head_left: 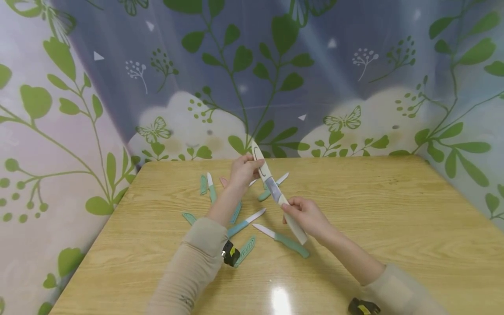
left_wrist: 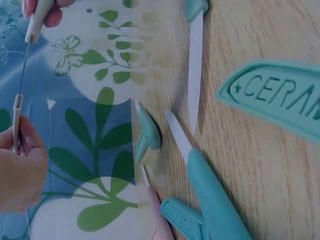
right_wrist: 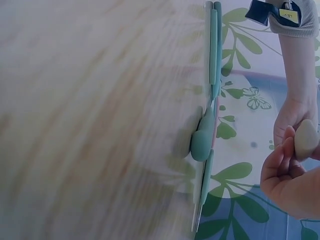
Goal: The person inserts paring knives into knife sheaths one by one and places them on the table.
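Above the table, my right hand [head_left: 309,216] grips the cream handle [head_left: 295,225] of a knife. A bare stretch of its blade [head_left: 273,189] shows. The tip end of that blade is inside a cream sheath [head_left: 258,159], which my left hand [head_left: 241,173] pinches between thumb and fingers. Seen edge-on in the left wrist view, the blade [left_wrist: 24,67] runs in line with the sheath [left_wrist: 17,120]. The right wrist view shows the handle's rounded butt [right_wrist: 306,140] within the right hand [right_wrist: 282,170]. Below the right hand lies a green-handled knife [head_left: 292,246].
On the wooden table [head_left: 374,201] lie a blue-handled knife [head_left: 238,228], other green-handled knives, green sheaths [head_left: 246,250] and a blue sheath [head_left: 236,213]. A pink-handled knife [left_wrist: 159,212] shows in the left wrist view. A leaf-patterned curtain [head_left: 275,87] hangs behind the table.
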### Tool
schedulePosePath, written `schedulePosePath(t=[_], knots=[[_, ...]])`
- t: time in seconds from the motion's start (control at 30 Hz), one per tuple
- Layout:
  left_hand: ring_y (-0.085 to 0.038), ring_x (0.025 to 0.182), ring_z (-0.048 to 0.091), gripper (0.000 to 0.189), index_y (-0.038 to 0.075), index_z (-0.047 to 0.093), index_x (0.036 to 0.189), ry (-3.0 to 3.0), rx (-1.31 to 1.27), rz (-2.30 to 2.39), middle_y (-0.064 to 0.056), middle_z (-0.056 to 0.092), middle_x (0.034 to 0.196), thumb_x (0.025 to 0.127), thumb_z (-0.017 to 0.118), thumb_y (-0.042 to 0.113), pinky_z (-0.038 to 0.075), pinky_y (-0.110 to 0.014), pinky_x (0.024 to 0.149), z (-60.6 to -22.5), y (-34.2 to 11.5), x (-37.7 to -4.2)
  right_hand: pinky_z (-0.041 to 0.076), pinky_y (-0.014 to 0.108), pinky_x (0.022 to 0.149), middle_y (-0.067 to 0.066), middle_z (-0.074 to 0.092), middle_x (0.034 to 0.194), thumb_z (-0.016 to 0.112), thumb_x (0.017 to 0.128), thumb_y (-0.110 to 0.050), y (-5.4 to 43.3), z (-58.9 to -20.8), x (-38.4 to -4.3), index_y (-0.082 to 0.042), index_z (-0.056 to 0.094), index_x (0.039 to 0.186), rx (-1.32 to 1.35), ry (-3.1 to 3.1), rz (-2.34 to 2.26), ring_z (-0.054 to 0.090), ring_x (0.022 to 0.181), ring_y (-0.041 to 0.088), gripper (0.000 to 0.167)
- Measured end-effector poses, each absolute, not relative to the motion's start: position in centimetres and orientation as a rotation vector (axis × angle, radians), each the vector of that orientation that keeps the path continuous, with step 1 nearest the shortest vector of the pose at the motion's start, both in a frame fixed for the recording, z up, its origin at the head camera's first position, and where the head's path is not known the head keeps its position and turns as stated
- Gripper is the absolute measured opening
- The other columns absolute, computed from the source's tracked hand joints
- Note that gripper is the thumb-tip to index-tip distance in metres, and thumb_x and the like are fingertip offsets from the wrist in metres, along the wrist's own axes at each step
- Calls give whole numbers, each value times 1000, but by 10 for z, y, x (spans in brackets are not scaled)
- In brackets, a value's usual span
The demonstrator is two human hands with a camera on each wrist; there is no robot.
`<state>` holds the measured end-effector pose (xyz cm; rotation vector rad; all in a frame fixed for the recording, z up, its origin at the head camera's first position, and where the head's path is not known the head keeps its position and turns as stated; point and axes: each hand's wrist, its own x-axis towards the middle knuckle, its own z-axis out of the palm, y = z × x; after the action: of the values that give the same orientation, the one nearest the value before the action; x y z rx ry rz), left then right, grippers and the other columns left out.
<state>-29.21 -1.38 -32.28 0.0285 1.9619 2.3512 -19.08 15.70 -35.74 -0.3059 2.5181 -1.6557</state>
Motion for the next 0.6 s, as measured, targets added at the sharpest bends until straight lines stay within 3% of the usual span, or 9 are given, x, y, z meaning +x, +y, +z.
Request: schedulePosePath(t=[0.2,0.47,0.6], knots=[[-14,64,58,10,-1,54,91,1936,20,2372,-7,58,80,86,63,2,52,-23,64,-323,-13,-291,46,30,65,8,62,75,50,96,-21,155,-357,-193,4,57,95,-306,2521,-1660,54,75,20,26],[-14,65,57,10,2,52,83,1971,19,2343,-6,56,81,87,61,2,51,-23,65,-322,-13,-288,45,30,65,5,62,75,50,96,-21,152,-355,-196,4,58,96,-303,2535,-1644,54,76,20,26],[-14,64,57,8,2,53,86,1976,11,2323,-6,56,81,88,61,3,52,-24,67,-322,-15,-288,45,30,65,5,63,75,50,96,-20,150,-354,-197,4,58,97,-301,2536,-1636,54,75,20,26]])
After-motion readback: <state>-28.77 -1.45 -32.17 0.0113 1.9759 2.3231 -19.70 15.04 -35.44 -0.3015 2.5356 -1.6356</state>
